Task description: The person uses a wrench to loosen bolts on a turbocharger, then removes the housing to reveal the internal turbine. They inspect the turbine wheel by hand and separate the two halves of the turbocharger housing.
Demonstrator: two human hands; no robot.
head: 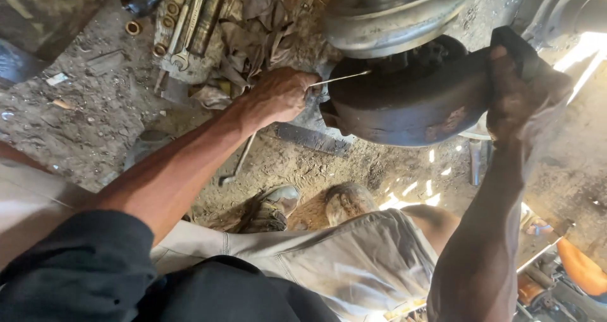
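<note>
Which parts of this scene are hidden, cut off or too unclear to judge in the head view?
- Left hand: its fingers curl away, so the grip on the thin metal rod is hidden.
- Right hand: fingers wrap behind the dark brake part.
- Metal hub: cut off by the top edge.
- Wrenches: too small to tell sizes.

I see a dark, rusty curved brake shoe (404, 110) held level beneath the round metal hub (392, 12), its outer face scuffed with a pale rust patch. A thin metal wire (341, 77) runs straight from its upper left edge, slightly tilted, bright against the grime.
</note>
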